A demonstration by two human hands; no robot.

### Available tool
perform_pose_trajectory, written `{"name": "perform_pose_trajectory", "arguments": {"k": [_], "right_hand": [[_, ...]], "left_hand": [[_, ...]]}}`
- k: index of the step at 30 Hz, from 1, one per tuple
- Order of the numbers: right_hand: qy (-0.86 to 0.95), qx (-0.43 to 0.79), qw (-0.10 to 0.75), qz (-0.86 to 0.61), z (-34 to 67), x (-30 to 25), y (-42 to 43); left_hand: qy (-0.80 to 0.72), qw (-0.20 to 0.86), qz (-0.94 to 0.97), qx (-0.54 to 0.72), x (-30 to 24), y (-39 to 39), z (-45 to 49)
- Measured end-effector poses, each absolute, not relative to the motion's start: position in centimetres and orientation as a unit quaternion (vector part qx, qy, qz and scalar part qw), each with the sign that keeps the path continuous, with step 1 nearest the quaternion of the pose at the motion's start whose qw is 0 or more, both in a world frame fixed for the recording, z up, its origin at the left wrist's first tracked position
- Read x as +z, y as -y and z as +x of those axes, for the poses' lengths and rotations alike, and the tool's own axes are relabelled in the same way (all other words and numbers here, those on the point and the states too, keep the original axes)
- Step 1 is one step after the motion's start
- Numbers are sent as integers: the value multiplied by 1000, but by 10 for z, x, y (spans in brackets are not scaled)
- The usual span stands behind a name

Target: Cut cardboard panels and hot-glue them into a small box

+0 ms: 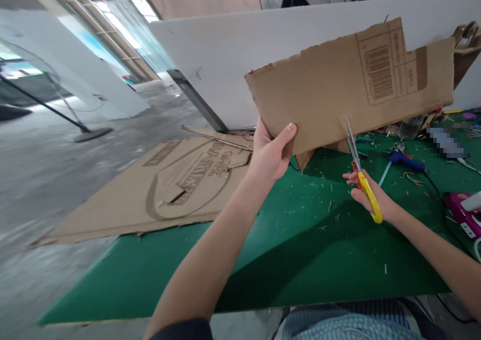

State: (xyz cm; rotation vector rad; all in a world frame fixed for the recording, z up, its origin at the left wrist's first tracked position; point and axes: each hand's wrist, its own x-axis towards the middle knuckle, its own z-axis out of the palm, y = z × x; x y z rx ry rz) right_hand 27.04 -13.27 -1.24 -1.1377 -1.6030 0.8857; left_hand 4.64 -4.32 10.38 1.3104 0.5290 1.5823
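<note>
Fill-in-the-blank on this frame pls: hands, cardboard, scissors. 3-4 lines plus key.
The left hand grips the cardboard piece, while the right hand holds scissors with ____ handles.
The scissor blades meet the cardboard piece at its ____ edge.
The table beneath both hands is covered in ____.
A large flat cardboard sheet lies to the ____ of the left hand.
Missing words: yellow; lower; green; left.

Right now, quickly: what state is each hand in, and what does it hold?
Left hand: closed on the cardboard sheet, gripping its lower corner.
Right hand: closed on the yellow-handled scissors.
</note>
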Motion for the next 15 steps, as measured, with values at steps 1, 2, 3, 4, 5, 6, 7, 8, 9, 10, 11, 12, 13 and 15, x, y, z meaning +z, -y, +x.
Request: {"name": "perform_pose_trajectory", "arguments": {"k": [1,2,3,4,5,6,7,8,9,10,11,12,13,15], "right_hand": [[651,358,473,-474,269,-11,133],[646,355,471,-485,268,-10,133],[640,352,467,-497,267,-8,134],[635,349,461,-511,266,-6,135],[631,345,454,-527,265,-3,136],[627,337,447,-542,264,0,136],[623,327,440,-558,263,2,137],[620,314,435,-572,263,5,138],[618,301,429,-586,262,7,139],[617,287,424,-597,262,9,139],[618,273,418,-607,261,10,140],[619,260,413,-615,261,10,139],[620,253,409,-620,261,10,139],[619,266,406,-617,262,8,137]], "left_hand": [[-216,489,538,651,103,42,46],[-214,491,538,651,103,42,46],[-212,493,538,650,102,41,45],[-212,495,537,649,102,41,46],[-212,498,536,648,101,41,46],[-212,502,534,646,100,41,46],[-214,506,532,644,99,42,47],[-215,509,531,643,99,42,48],[-216,512,530,640,98,43,49],[-217,514,531,638,98,44,49],[-218,516,532,635,97,44,50],[-218,517,533,633,97,45,51],[-217,517,534,633,97,45,51],[-215,517,534,634,98,44,50]]}}
